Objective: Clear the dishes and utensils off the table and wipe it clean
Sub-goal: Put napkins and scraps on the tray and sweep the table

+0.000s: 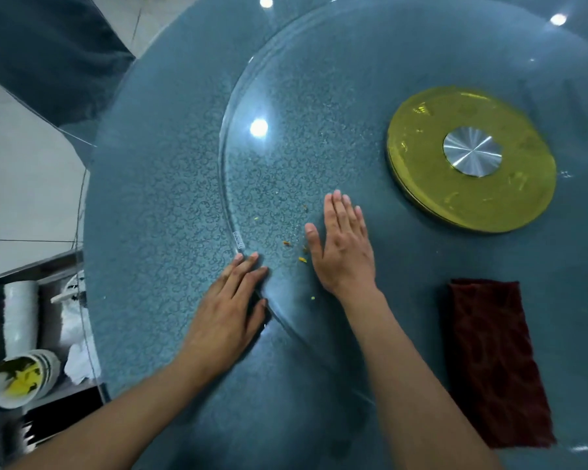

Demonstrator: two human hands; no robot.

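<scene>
head view looks down on a round blue-grey table with a swirly pattern [157, 205]. a big clear glass turning disc [319, 106] lies on top of it, and a yellow round base with a shiny silver middle [421, 184] shows under the glass.

left hand [231, 307] lies flat with straight fingers, its tips right at the rim of the glass disc. it holds nothing. right hand [343, 245] lies flat on the glass disc too, fingers straight and close together, thumb out to the side. it holds nothing. the two hands are near each other but do not touch.

small orange and yellow food crumbs [287, 243] sit on the glass just beside the right hand's thumb.

a dark red folded cloth [496, 361] lies on the glass to the right of the right arm, apart from both hands.

off the table on the left stands a grey metal cart tray [31, 266]. in it are a stack of white bowls lying on its side [19, 317], a white bowl with yellow and dark leftovers [17, 378], and crumpled white paper napkins [78, 357]. they are blurry.
</scene>
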